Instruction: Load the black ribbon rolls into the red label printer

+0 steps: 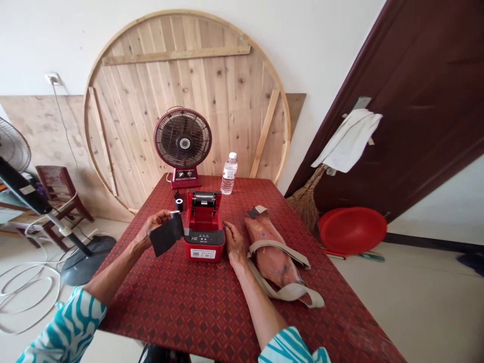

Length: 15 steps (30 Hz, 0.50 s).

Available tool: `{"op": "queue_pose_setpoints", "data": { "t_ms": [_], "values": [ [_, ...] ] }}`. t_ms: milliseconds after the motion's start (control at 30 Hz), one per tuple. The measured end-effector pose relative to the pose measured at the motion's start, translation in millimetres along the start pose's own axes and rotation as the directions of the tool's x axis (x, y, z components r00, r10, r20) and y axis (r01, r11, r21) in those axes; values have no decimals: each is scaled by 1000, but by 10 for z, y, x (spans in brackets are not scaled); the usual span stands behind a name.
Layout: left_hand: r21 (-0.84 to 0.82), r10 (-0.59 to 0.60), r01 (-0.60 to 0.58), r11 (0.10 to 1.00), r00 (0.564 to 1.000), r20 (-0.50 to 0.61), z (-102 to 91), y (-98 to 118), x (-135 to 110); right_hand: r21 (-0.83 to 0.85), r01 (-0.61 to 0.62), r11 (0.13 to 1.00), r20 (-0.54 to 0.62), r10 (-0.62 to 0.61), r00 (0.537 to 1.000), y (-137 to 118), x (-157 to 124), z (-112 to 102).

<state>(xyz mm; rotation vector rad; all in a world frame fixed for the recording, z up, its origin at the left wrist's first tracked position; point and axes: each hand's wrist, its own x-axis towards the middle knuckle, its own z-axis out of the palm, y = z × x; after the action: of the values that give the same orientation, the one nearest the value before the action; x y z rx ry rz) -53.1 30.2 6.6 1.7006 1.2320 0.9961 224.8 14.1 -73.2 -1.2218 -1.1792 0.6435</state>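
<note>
A small red and black label printer sits on the table with its lid up, showing a black roller at the back. My left hand, left of the printer, pinches a small roll of black film with a pale core; a loose black flap hangs down from it. On the printer's right side lies my right hand, fingers stretched along the casing and holding nothing. Behind the printer's left corner stands another small black roll with a white core.
The table has a red patterned cover. Right of the printer lies a reddish-brown bag with beige straps. Toward the back are a water bottle and a dark red fan. A standing fan is at left, a red basin at right.
</note>
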Motion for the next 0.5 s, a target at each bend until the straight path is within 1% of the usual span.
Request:
{"op": "queue_pose_setpoints", "data": {
  "t_ms": [33, 100, 167, 233, 333, 433, 500],
  "values": [
    [-102, 9, -11, 995, 1000, -21, 52, 106, -52, 0, 1, 1000, 2, -1, 1000, 0, 0, -1],
    [-220, 19, -13, 975, 999, 28, 151, 319, -130, -4, 0, 1000, 6, 0, 1000, -13, -6, -7],
    [-266, 28, -11, 964, 998, 58, 224, 492, -161, -14, 0, 1000, 19, 0, 1000, -39, -16, -16],
    [-272, 17, 7, 962, 996, 86, 268, 587, -153, -17, 1, 1000, 30, 0, 1000, -69, -27, -24],
    [-282, -36, 63, 957, 994, 99, 287, 580, -125, 1, -3, 1000, 31, 3, 1000, -94, -36, -32],
    [-310, -65, 85, 947, 995, 72, 285, 518, -143, 18, 0, 1000, 28, -1, 1000, -83, -33, -33],
    [-369, -77, 109, 923, 992, 100, 294, 530, -188, 24, 3, 1000, 26, -4, 1000, -63, -28, -30]
  ]
}}
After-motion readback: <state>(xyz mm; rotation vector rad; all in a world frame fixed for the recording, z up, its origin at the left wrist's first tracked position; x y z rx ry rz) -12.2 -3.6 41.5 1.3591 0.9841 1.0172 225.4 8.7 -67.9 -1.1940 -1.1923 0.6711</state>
